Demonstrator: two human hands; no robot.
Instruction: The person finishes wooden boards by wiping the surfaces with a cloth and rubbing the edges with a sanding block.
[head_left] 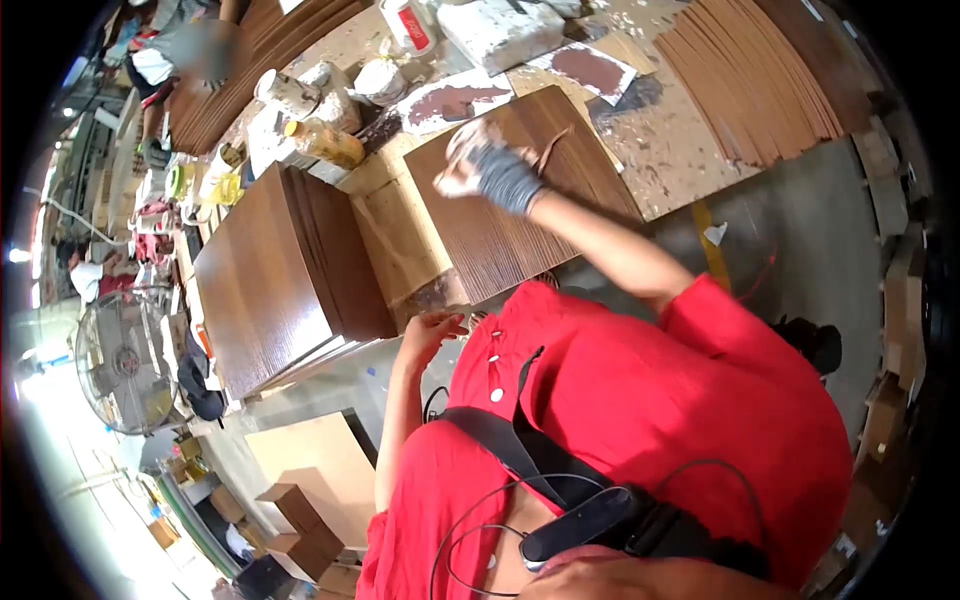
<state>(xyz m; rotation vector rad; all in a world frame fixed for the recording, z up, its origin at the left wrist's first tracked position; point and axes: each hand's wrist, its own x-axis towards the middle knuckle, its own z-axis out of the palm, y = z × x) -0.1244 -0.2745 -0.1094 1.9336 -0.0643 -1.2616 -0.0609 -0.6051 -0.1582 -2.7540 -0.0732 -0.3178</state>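
Note:
My right hand (505,180), in a dark grey glove with pale fingertips, presses a crumpled whitish cloth (462,172) onto a dark brown wood-grain board (560,220). The hand is a little blurred by motion. The board lies flat on the worktable near its front edge. My bare left hand (432,332) hovers by the table's near edge, between that board and a stack of similar boards (265,280). Its fingers are loosely bent and apart, and nothing shows in them.
Brown-smeared paper sheets (455,103), a red-and-white cup (408,25) and a yellow-capped bottle (325,143) stand or lie behind the board. Stacked brown panels (750,80) sit at the right. Another person (150,75) works at upper left, above a floor fan (125,360).

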